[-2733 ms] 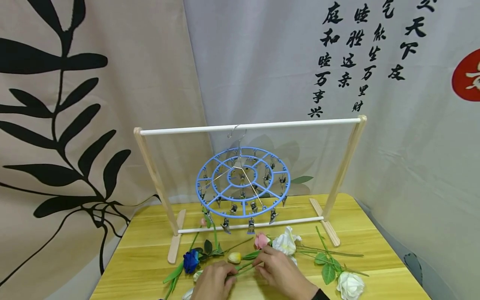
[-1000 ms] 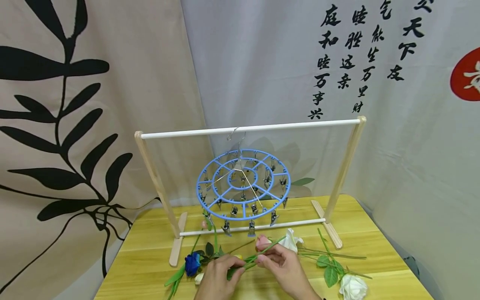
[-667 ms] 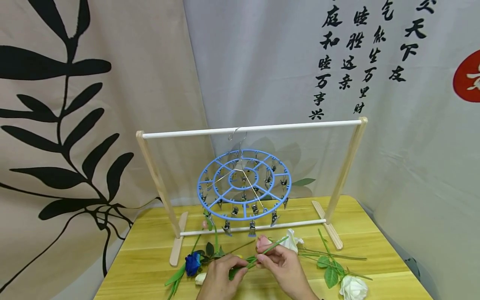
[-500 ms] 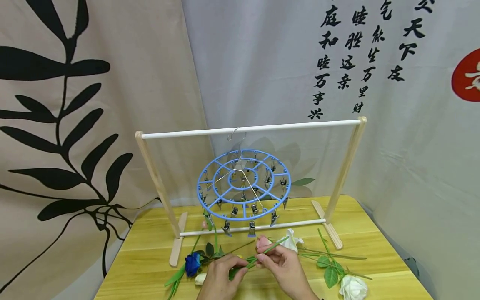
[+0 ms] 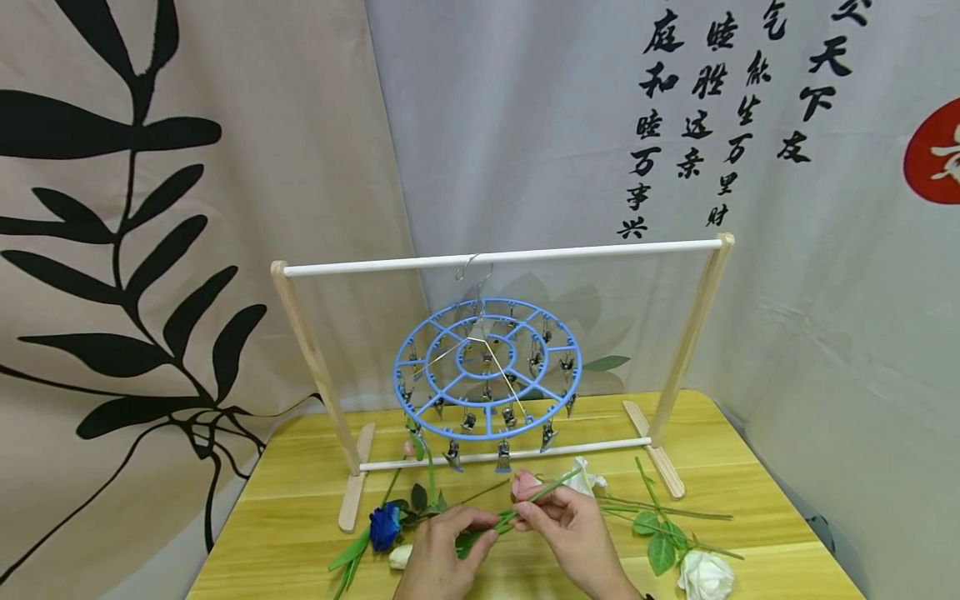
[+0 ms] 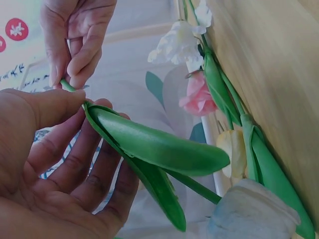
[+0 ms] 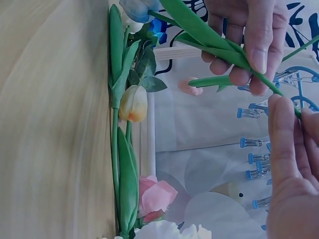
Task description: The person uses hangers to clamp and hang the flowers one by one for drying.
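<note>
A tulip with a pale, bluish-white head (image 6: 251,214) and long green leaves (image 6: 159,142) is held by its stem between both hands. My left hand (image 5: 442,550) pinches the stem just below the leaves, between thumb and fingers. Further along, my right hand (image 5: 573,533) pinches the stem toward its cut end, which sticks out to the upper right in the head view. The tulip's head is hidden by the left hand there. Beyond the hands lie a pink rose (image 5: 527,483), a white flower (image 5: 585,479) and a yellow tulip (image 7: 133,103).
A blue round clip hanger (image 5: 487,429) with several metal clips hangs from a wooden rack (image 5: 502,258) behind the hands. A blue rose (image 5: 385,527) lies on the left of the table (image 5: 277,517), a white rose (image 5: 707,575) on the right.
Since the oldest frame, both hands have raised the tulip off the table, its stem end now tilted up to the right. In the last second the hands have barely moved.
</note>
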`<state>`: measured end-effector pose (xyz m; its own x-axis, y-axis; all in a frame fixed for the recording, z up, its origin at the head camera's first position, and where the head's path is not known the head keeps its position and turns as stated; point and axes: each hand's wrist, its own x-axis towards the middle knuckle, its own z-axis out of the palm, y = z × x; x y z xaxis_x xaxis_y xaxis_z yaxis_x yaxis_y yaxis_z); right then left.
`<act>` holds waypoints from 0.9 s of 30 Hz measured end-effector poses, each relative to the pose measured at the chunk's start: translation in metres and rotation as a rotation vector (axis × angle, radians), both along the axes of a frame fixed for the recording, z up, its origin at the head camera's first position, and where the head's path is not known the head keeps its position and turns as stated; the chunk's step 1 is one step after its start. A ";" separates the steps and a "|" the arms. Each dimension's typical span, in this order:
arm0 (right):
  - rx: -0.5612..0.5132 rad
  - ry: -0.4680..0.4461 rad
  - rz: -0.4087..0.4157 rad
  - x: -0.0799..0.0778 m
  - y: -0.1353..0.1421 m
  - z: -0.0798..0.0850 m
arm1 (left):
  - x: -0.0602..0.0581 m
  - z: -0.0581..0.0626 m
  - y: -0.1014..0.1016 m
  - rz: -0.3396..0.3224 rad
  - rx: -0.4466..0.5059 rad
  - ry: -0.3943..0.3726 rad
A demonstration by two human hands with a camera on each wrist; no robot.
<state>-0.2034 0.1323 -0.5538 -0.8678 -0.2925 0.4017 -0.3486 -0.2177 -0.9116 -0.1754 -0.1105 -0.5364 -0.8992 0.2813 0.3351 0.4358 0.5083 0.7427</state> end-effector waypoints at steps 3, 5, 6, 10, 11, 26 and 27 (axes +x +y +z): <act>0.005 0.009 -0.012 0.000 0.001 0.003 | 0.000 0.002 0.000 0.017 0.008 0.007; 0.013 0.015 -0.022 0.000 0.002 0.005 | 0.000 0.003 0.001 0.036 0.012 0.023; 0.017 0.016 -0.025 0.000 0.002 0.005 | 0.000 0.003 0.001 0.048 0.012 0.036; 0.043 0.016 -0.045 0.000 0.004 0.007 | 0.003 0.004 0.003 0.115 0.030 0.085; 0.047 0.014 -0.047 0.000 0.004 0.007 | 0.003 0.005 0.004 0.135 0.043 0.097; 0.037 0.047 -0.042 0.004 0.006 0.017 | -0.001 0.014 0.008 0.507 0.184 0.199; 0.031 0.049 -0.039 0.004 0.005 0.018 | -0.001 0.014 0.007 0.510 0.178 0.199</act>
<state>-0.1990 0.1376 -0.5359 -0.8584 -0.2722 0.4347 -0.4002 -0.1748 -0.8996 -0.1768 -0.1032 -0.5220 -0.8213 -0.2471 0.5143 0.3086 0.5657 0.7647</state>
